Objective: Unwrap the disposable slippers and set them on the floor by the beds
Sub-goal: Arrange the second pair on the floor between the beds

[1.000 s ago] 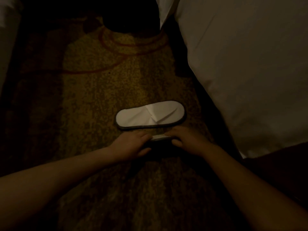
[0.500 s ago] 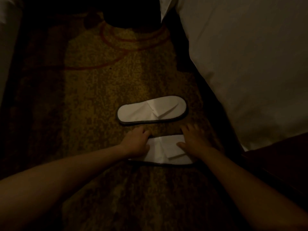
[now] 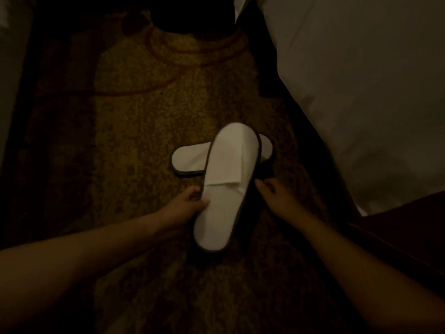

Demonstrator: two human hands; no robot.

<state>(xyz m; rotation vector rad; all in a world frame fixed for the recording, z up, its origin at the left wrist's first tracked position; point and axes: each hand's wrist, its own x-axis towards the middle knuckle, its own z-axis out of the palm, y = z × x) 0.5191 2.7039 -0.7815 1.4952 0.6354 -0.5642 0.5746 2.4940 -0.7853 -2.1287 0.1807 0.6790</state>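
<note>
A white disposable slipper with a dark rim [image 3: 226,189] is held above the carpet, its long axis pointing away from me, toe end far. My left hand [image 3: 187,203] grips its left edge near the middle, thumb on the white top. My right hand [image 3: 272,196] is at its right edge, fingers curled beside or under the rim; whether it grips is unclear. The other white slipper [image 3: 189,159] lies flat and crosswise on the carpet behind, half hidden by the held one.
A patterned brown and gold carpet [image 3: 134,131] covers the floor. A bed with white bedding [image 3: 361,92] rises on the right, a dark panel [image 3: 409,237] at the lower right. Another pale bed edge [image 3: 7,80] shows at far left. A dark object [image 3: 190,18] stands at top centre.
The near slipper lay crosswise on the carpet under both hands; now it is lifted and turned lengthwise, overlapping the far slipper in view.
</note>
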